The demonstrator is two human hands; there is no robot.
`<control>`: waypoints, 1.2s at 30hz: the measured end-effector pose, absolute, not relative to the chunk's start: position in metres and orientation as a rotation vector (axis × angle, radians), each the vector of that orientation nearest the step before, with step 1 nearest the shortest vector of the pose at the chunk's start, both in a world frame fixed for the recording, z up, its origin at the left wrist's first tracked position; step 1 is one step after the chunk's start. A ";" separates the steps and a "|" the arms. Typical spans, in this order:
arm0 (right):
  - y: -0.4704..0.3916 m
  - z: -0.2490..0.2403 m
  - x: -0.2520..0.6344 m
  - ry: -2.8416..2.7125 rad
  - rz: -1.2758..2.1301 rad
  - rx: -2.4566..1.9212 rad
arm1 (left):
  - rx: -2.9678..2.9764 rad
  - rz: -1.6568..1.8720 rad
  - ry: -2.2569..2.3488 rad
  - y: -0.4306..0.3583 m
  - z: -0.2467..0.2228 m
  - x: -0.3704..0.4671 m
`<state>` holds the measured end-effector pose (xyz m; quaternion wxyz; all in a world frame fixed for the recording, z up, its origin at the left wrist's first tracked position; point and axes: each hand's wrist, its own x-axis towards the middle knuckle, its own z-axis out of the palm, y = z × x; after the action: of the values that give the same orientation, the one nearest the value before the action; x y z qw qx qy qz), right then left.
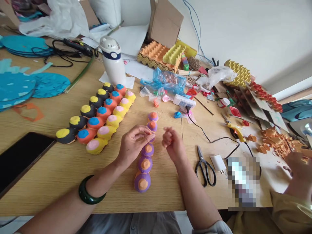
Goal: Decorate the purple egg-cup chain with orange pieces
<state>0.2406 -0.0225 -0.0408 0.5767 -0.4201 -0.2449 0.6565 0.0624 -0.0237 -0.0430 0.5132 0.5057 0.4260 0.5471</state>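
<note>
A row of purple egg-carton cups with orange clay tops (145, 165) lies lengthwise in front of me on the table. My left hand (135, 141) is over the middle of this row, thumb and fingertips pinched together; whatever is between them is too small to name. Just right of the row, my right hand (173, 144) is raised with its fingers curled in, and their contents, if any, are hidden. To the left lie three more painted cup rows: black with yellow tops (88, 111), orange with blue tops (103, 113), and yellow with pink tops (112, 121).
Black-handled scissors (204, 169), a white charger (218, 163) and a power strip (184, 102) with a cable lie right. A white tumbler (113, 61) stands behind the rows. A black phone (21, 159) lies left. Another person's hand (298, 165) is at far right.
</note>
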 end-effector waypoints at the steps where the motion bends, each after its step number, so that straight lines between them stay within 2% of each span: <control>1: -0.018 -0.041 0.249 -0.478 1.487 -0.947 | 1.200 1.313 1.035 -0.023 -0.043 0.062; 5: -0.006 -0.038 0.274 -0.340 1.357 -0.928 | 1.010 1.288 1.013 -0.019 -0.040 0.062; 11: -0.018 -0.035 0.252 -0.543 1.515 -0.972 | 0.776 1.089 0.781 -0.022 -0.032 0.064; 22: -0.034 -0.029 0.234 -0.850 1.675 -1.038 | 1.234 1.123 0.914 -0.031 -0.027 0.062; 36: -0.036 -0.032 0.230 -1.137 1.603 -0.933 | 1.411 1.062 0.906 -0.034 -0.024 0.061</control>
<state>0.2299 -0.0357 -0.0319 0.4645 -0.3797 -0.4630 0.6525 0.0613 -0.0339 -0.0237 0.5465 0.5954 0.3821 0.4481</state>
